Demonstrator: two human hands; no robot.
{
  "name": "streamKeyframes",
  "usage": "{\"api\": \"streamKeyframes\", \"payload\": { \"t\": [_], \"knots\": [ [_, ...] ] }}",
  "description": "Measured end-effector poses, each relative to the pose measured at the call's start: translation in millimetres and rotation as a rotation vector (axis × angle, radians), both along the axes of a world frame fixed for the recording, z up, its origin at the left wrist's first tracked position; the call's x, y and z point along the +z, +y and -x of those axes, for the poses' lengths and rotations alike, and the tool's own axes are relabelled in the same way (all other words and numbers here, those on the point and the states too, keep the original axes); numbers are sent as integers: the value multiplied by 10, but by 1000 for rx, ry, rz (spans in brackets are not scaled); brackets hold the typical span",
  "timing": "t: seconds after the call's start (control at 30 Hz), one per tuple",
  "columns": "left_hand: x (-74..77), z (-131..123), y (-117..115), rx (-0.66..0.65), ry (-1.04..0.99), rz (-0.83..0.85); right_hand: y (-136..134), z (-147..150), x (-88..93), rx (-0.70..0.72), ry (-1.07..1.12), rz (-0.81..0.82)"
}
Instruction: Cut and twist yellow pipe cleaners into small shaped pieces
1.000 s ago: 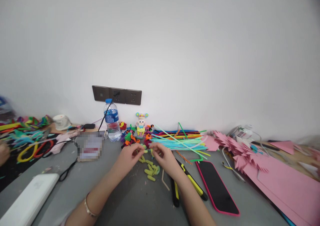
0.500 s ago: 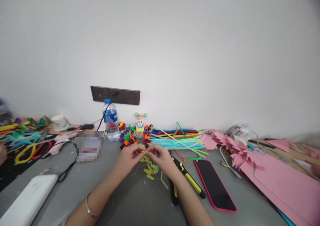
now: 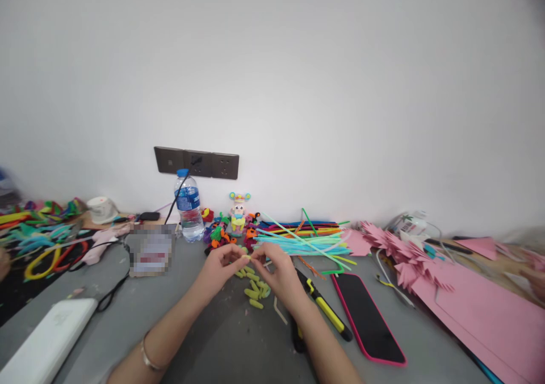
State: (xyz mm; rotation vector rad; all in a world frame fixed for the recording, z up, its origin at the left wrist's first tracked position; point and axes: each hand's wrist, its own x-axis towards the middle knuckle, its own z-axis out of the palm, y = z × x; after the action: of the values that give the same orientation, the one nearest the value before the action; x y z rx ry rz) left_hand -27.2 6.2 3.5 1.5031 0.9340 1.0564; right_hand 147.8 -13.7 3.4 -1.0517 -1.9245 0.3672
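My left hand [image 3: 225, 266] and my right hand [image 3: 276, 268] meet at the fingertips over the grey table [image 3: 230, 344]. Between them they pinch a small yellow-green piece [image 3: 247, 257], mostly hidden by the fingers. Just below lie several short yellow-green fuzzy pieces [image 3: 254, 293] in a loose pile. A bent pale strip [image 3: 280, 311] rests beside my right wrist. Yellow-and-black pliers [image 3: 327, 310] lie right of my right forearm, partly covered by it.
A water bottle [image 3: 188, 205], a small figurine [image 3: 238, 216] and bundled pipe cleaners [image 3: 302, 239] stand or lie near the wall. A phone [image 3: 369, 319] and pink paper [image 3: 481, 316] are right; a white power bank [image 3: 51, 338] is left. Another person's hand [image 3: 534, 282] shows far right.
My fingertips have shifted slightly, and more of the yellow-green piece shows between them. My right hand has turned a little. The rest of the table looks nearly the same.
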Motion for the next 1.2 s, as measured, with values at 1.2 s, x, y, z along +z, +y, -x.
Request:
{"api": "streamKeyframes", "payload": {
  "t": [1.2],
  "knots": [
    [-80,385,219,156,785,-145,83,-56,-222,21,-180,344]
  ]
}}
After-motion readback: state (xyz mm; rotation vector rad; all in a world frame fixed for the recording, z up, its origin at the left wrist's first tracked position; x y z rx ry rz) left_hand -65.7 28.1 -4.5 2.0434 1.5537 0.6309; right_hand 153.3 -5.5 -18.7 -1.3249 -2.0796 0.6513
